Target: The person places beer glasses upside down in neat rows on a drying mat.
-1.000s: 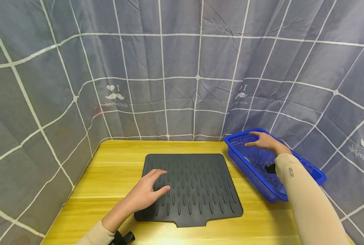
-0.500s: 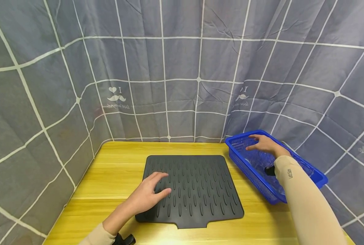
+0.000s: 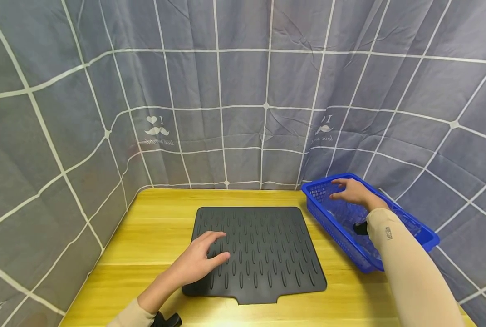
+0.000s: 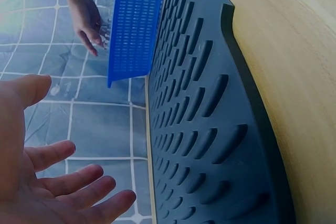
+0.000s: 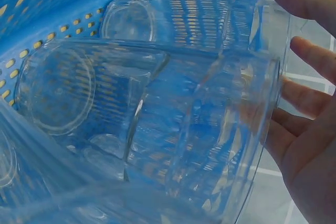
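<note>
Above the left part of a black ridged mat (image 3: pixel 263 254), my left hand (image 3: pixel 195 260) hovers with thumb and fingers spread and nothing held. The left wrist view also shows that palm and its loosely bent fingers (image 4: pixel 79 187) apart from the mat. My right hand (image 3: pixel 354 191) is over a blue plastic basket (image 3: pixel 336 234). Inside the basket lie several clear plastic cups (image 5: pixel 157 98) on their sides. In the right wrist view, the right fingers (image 5: pixel 310 98) are beside the cups' rims, thumb apart from them; whether a fingertip touches a rim, I cannot tell.
The mat and basket stand on a yellow wood-grain table (image 3: pixel 161 218), basket at the right, mat in the middle. A grey curtain (image 3: pixel 243 127) with white grid lines hangs behind and along both sides.
The view has shifted slightly with the head. Both hands keep nearly the same place and pose; the mat and basket have not moved on the table.
</note>
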`<action>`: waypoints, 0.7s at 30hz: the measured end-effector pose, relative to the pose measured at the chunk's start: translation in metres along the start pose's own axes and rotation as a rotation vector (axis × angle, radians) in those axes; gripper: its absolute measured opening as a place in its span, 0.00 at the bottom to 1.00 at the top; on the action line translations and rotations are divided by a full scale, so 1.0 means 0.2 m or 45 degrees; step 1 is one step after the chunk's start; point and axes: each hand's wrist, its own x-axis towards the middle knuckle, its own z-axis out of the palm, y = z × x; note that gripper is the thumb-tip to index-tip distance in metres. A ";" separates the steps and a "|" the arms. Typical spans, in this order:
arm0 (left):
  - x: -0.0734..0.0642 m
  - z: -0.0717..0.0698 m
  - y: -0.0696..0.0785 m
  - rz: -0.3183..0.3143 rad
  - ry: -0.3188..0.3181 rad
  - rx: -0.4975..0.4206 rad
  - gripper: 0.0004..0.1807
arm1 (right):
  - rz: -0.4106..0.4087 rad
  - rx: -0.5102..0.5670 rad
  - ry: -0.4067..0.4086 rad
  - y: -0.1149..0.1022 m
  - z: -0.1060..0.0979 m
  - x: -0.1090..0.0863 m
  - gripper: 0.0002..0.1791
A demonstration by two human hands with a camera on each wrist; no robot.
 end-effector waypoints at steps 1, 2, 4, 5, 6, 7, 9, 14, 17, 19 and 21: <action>0.00 0.00 0.00 0.003 -0.001 0.000 0.38 | 0.004 0.006 0.004 -0.01 0.00 0.00 0.39; 0.00 -0.01 0.00 0.004 -0.003 -0.001 0.38 | 0.003 0.006 0.011 -0.01 -0.01 0.00 0.39; 0.00 -0.01 0.01 0.002 -0.008 0.000 0.38 | 0.003 0.008 0.028 -0.02 -0.02 0.00 0.39; 0.00 -0.01 0.01 -0.001 -0.012 -0.002 0.39 | 0.001 0.006 0.036 -0.02 -0.02 0.00 0.39; 0.00 -0.01 0.01 -0.004 -0.017 -0.006 0.39 | 0.005 0.008 0.044 -0.02 -0.02 0.00 0.39; 0.00 -0.01 0.01 -0.007 -0.021 -0.009 0.39 | 0.002 0.002 0.052 -0.02 -0.03 0.00 0.39; 0.00 -0.01 0.01 -0.006 -0.025 -0.011 0.39 | 0.003 -0.002 0.067 -0.02 -0.04 0.00 0.39; -0.01 -0.02 0.02 0.005 -0.022 -0.014 0.38 | -0.010 -0.012 0.100 -0.05 -0.09 -0.01 0.38; -0.01 -0.02 0.02 0.008 -0.012 -0.001 0.37 | -0.039 -0.016 0.121 -0.07 -0.12 -0.01 0.38; -0.01 -0.03 0.02 0.009 -0.008 0.007 0.37 | -0.053 -0.014 0.140 -0.09 -0.14 -0.01 0.37; 0.00 -0.03 0.02 0.008 -0.009 0.011 0.38 | -0.065 -0.018 0.152 -0.10 -0.15 -0.02 0.38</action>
